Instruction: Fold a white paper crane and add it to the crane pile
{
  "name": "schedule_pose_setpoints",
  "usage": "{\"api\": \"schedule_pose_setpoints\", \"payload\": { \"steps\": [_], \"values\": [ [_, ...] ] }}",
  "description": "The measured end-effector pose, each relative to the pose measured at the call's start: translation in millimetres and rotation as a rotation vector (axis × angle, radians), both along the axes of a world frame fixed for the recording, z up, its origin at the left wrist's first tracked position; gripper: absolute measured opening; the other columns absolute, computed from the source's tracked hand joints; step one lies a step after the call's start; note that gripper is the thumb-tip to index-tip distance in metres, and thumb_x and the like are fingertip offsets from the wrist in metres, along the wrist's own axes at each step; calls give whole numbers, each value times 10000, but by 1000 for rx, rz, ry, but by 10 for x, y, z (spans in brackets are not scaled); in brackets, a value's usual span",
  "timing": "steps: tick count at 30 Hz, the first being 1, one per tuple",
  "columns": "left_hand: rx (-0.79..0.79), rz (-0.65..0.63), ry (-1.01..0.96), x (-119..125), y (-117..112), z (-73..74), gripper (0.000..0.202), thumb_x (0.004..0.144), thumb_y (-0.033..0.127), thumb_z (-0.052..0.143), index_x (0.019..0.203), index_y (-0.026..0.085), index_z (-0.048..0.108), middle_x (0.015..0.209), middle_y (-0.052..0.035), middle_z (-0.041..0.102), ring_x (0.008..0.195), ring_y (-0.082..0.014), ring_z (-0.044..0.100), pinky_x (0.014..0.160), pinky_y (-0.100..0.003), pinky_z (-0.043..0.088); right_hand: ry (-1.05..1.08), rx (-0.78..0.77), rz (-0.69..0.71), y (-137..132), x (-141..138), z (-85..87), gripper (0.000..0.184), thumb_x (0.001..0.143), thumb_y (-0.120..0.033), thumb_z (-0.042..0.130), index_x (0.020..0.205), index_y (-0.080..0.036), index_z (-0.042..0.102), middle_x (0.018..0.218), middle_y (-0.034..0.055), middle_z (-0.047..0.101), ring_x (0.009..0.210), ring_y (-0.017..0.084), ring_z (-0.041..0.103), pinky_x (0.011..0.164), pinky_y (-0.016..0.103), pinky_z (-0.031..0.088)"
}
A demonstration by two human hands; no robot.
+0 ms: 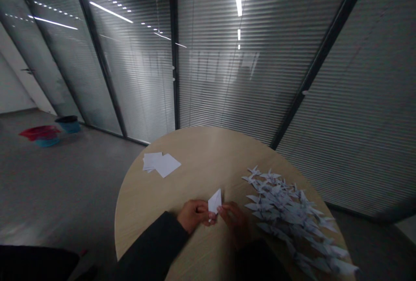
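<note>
One small kite-shaped folded white paper (215,201) is pinched between the bare left hand (192,216) and bare right hand (236,221), over the round pale-wood table (208,142). From my distance, I judge that uneven finger pressure could skew its crease, and the dark right sleeve (261,260), swung outward, could crush the heap of white folded-paper birds (286,207).

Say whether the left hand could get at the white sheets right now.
Probably yes: nothing visible stands between the left hand and the white sheets, which lie farther out on the table. It is holding the folded paper, though, so it would likely need to let go first.
</note>
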State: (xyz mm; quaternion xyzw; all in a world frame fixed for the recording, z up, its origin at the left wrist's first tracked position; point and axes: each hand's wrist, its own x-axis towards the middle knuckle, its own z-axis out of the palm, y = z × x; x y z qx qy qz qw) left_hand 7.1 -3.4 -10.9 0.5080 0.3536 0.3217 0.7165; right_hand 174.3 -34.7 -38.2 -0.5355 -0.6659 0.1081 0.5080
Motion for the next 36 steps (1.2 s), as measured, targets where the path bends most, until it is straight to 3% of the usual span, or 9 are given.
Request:
{"api": "schedule_pose_setpoints", "payload": {
  "steps": [7, 19, 24, 30, 36],
  "values": [
    [28, -14, 97, -3, -18, 14, 466, 462, 507, 783, 633, 100, 632, 606, -45, 655, 542, -133, 590, 582, -263, 467, 44, -249, 35, -32, -42, 122, 241, 764, -428, 532, 673, -227, 627, 688, 16, 658, 687, 152, 633, 639, 212, 485],
    [105, -82, 187, -4, -56, 26, 402, 523, 479, 759, 626, 105, 654, 588, -41, 660, 532, -131, 593, 571, -258, 472, 48, -254, -7, -71, -9, 166, 350, 771, -498, 511, 563, -225, 580, 599, 12, 636, 587, 149, 605, 593, 225, 474],
    [101, -92, 207, 1, -58, 1, 403, 521, 479, 760, 644, 108, 664, 602, -53, 666, 543, -147, 610, 579, -281, 482, 74, -278, -135, -77, 9, 186, 358, 729, -533, 545, 529, -236, 557, 530, -10, 616, 512, 155, 580, 527, 239, 459],
    [68, -57, 169, 14, -45, -6, 450, 506, 525, 751, 631, 108, 639, 608, -54, 662, 533, -138, 608, 559, -268, 471, 96, -370, -79, -51, 9, 221, 319, 728, -483, 543, 520, -245, 588, 509, -22, 625, 501, 152, 600, 495, 225, 455],
    [42, 38, 114, 27, -28, -19, 518, 449, 582, 748, 629, 119, 601, 595, -38, 648, 518, -134, 594, 575, -284, 481, 167, -337, -35, -46, 1, 207, 239, 728, -452, 555, 663, -243, 648, 681, 7, 702, 665, 180, 656, 619, 242, 499]
  ]
}}
